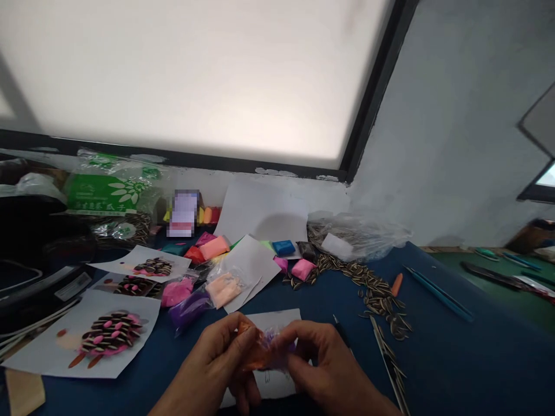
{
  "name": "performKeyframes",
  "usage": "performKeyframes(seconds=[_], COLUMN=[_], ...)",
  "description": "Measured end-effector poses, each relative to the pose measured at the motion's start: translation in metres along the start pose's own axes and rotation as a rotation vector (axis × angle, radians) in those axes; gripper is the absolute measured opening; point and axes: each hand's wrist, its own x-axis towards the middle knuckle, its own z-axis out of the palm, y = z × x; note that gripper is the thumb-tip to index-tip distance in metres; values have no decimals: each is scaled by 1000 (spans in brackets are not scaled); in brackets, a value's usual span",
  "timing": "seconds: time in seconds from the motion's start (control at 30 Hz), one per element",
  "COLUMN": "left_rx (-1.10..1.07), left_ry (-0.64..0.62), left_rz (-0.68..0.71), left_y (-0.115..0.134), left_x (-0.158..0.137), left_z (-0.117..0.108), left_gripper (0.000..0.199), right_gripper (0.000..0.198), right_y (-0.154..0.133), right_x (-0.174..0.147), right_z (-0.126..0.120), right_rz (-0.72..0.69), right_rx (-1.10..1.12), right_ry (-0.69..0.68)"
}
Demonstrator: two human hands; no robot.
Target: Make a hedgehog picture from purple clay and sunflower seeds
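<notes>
Low in the middle of the head view, my left hand (225,358) has its fingers closed around an orange clay packet (256,351) in clear plastic. My right hand (318,358) pinches the crinkled clear end of the same packet, which shows purple glints. Both hands are above a white sheet (277,384) with pencil lines, partly covered by them. Just beyond the left hand lie a purple clay packet (189,310), a peach clay packet (225,288) and a pink one (177,292). A dark pen-like tool (343,332) lies beside the right hand, partly hidden.
Loose sunflower seeds (359,274) spread to the right, near metal tweezers (385,352) and blue tweezers (440,293). Printed pictures of a seed hedgehog (93,338) lie left. Behind stand a green seed bag (108,190), a phone (182,214) and several clay packets (214,247).
</notes>
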Motion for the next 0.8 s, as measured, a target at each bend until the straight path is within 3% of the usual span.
performKeyframes(seconds=[0.2, 0.4, 0.6, 0.8], left_rx=[-9, 30, 127, 38], left_ry=[-76, -16, -16, -102], left_rz=[24, -11, -44, -61], left_y=[-12, -14, -10, -12], left_x=[8, 6, 3, 6], left_z=[-8, -3, -7, -12], left_gripper=[56, 64, 59, 62], right_gripper=[21, 22, 23, 12], right_y=[-2, -2, -6, -2], right_x=[0, -1, 0, 0], right_z=[-3, -2, -1, 1], right_rz=[-21, -89, -103, -160], right_rx=[20, -54, -186, -196], right_ry=[-19, -77, -152, -62])
